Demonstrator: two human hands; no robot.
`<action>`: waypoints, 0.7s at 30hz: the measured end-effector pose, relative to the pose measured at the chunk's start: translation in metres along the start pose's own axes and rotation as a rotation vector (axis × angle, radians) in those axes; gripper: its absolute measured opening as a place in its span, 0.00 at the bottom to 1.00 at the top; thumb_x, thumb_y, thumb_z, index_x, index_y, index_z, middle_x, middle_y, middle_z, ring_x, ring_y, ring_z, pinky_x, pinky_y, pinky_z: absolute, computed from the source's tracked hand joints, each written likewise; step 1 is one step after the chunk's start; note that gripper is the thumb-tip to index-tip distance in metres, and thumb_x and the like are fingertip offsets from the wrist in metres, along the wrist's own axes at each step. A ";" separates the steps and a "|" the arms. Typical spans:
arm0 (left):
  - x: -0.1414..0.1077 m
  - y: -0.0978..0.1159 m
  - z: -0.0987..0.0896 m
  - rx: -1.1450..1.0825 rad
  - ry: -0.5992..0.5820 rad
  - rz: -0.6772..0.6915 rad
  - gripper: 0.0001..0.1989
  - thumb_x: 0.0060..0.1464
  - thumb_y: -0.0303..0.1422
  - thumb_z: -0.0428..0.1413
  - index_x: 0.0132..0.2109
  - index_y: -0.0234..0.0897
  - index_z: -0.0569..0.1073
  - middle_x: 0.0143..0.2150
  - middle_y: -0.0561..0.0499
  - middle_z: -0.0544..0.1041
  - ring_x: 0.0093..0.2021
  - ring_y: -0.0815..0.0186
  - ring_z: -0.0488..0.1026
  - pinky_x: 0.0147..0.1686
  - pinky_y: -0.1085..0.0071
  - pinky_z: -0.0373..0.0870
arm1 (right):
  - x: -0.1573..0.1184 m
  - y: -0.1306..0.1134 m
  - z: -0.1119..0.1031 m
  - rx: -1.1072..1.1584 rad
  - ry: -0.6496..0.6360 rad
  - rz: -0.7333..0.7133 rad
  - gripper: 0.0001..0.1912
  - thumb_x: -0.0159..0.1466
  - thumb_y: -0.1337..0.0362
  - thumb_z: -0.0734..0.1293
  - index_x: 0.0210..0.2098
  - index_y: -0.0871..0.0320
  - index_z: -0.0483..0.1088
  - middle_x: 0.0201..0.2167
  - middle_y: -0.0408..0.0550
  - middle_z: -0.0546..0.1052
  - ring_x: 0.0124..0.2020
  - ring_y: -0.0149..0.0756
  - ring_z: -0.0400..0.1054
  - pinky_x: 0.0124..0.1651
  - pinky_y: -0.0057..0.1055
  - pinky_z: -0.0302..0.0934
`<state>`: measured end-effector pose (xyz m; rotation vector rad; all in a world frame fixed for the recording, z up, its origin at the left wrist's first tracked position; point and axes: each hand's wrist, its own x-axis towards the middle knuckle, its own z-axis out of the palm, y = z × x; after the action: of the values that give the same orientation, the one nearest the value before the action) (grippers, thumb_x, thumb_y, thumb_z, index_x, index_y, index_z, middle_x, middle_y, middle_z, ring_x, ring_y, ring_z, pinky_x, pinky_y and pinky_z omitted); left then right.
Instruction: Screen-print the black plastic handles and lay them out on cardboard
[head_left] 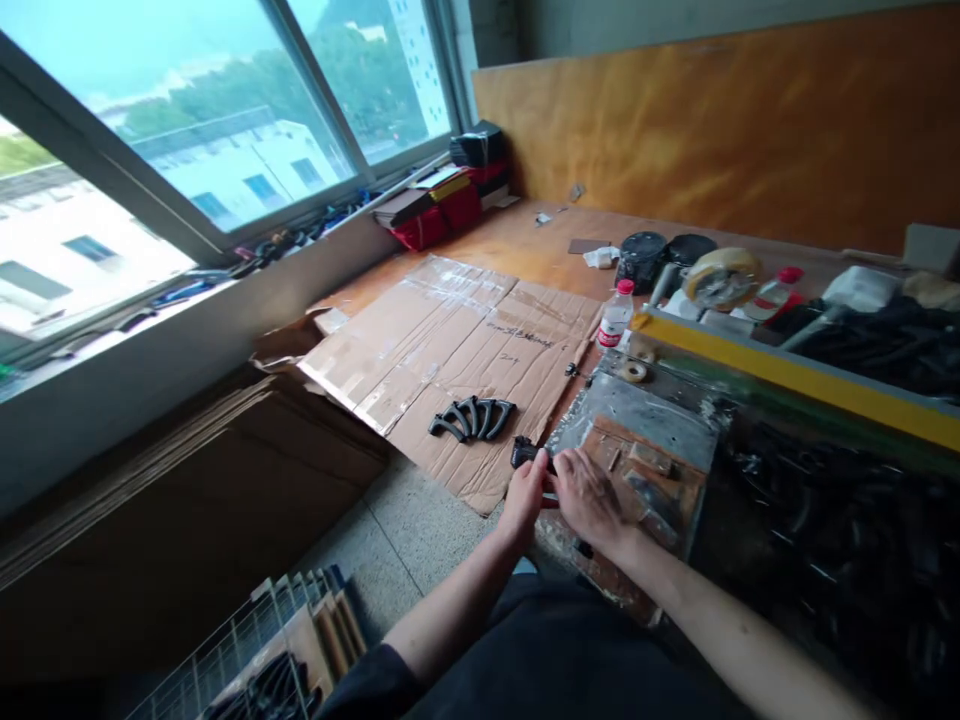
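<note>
Both of my hands meet at the near edge of the work surface. My left hand [525, 495] is closed on a glossy black curved part [523, 452], whose end sticks out past the fingers. My right hand [589, 495] presses close against it with bent fingers; a bit of something red shows between the hands, too covered to name. Ahead of them, several similar black curved parts [472, 418] lie in a fanned row on a flattened cardboard sheet [450, 340]. Under my right hand is a worn metal-topped work area [675, 415] with small wooden blocks.
A capped bottle [615, 318] and a tape roll [634, 370] stand beyond the work area. Many black parts [840, 540] fill a bin at the right, behind a yellow edge [810, 375]. Stacked cardboard [225, 500] and a wire basket [225, 640] are at the left.
</note>
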<state>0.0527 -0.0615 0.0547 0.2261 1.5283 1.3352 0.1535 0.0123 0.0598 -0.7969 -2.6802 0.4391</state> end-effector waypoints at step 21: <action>0.195 0.073 -0.235 0.943 0.189 -0.198 0.24 0.58 0.42 0.42 0.29 0.33 0.76 0.22 0.40 0.77 0.28 0.56 0.77 0.34 0.65 0.70 | 0.172 -0.058 0.146 -0.060 -0.309 0.263 0.17 0.67 0.59 0.61 0.50 0.59 0.72 0.42 0.57 0.78 0.46 0.45 0.71 0.45 0.35 0.64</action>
<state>-0.2476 -0.0420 -0.0351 0.5246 2.1918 0.4060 -0.0661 0.0350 -0.0159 -1.1955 -2.8897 0.5894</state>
